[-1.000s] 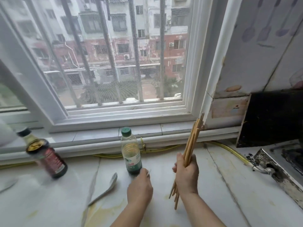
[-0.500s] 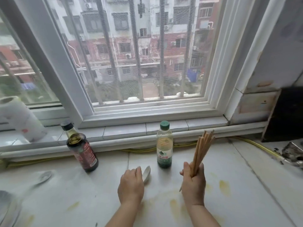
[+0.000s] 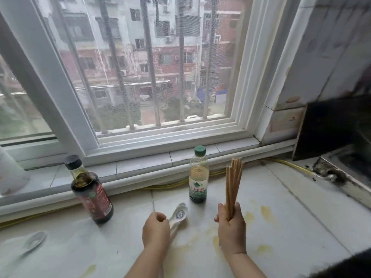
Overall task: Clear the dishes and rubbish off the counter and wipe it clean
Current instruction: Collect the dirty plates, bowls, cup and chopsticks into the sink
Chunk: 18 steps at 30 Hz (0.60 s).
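My right hand (image 3: 231, 227) grips a bundle of wooden chopsticks (image 3: 232, 183), held upright above the white counter (image 3: 291, 217). My left hand (image 3: 156, 230) holds the handle of a white ceramic spoon (image 3: 179, 213) with a blue mark in its bowl, which points up and away from me. Yellow stains (image 3: 266, 212) are smeared over the counter around both hands. A second white spoon (image 3: 33, 240) lies blurred at the far left.
A dark sauce bottle (image 3: 90, 189) stands left of my hands and a clear bottle with a green cap (image 3: 198, 175) stands just behind them. A paper roll (image 3: 10, 173) sits on the sill at left. The blackened stove (image 3: 345, 169) and yellow hose (image 3: 289, 164) are at right.
The view has swung left and closer. My left hand has taken hold of the spoon's handle and lifted it off the counter. The chopsticks stand more upright in my right hand.
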Available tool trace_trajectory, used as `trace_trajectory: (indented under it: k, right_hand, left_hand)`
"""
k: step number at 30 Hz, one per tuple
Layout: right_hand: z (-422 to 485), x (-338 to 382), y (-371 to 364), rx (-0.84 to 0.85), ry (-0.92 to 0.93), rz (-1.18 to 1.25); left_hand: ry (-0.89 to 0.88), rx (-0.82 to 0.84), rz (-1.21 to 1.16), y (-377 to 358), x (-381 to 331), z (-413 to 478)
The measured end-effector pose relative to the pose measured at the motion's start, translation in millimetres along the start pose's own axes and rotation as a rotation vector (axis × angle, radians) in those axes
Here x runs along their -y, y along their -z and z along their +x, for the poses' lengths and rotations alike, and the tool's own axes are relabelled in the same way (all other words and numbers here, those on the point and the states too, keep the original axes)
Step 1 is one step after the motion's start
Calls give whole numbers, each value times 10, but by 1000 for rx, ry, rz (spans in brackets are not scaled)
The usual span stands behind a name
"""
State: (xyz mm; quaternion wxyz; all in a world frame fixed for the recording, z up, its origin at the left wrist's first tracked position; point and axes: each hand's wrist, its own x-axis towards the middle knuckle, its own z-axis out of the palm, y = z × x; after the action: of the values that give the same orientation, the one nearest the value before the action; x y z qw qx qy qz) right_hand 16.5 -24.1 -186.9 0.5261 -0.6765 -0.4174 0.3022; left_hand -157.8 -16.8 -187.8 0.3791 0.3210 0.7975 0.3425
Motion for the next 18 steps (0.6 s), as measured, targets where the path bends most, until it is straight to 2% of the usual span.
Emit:
trace_trajectory:
  k: [3, 6, 10, 13, 15, 18]
  right_hand:
    - [-59, 41, 2, -5, 4, -11]
    - [-106, 90, 6, 2, 20, -23]
    - [-159, 135, 42, 23, 59, -63]
    - [-197, 140, 78, 45, 81, -91]
    - [-219, 126, 100, 65, 88, -119]
    - [-248, 81, 114, 79, 75, -129]
  left_hand:
    - [-145, 21, 401, 53, 65, 18]
    - [-296, 10, 593, 4, 60, 33]
    - [-388, 73, 740, -178, 34, 13]
    - [-458, 44, 870, -275, 72, 6]
    - [-510, 16, 875, -303, 89, 4]
    - [-522, 64, 803, -311, 131, -27]
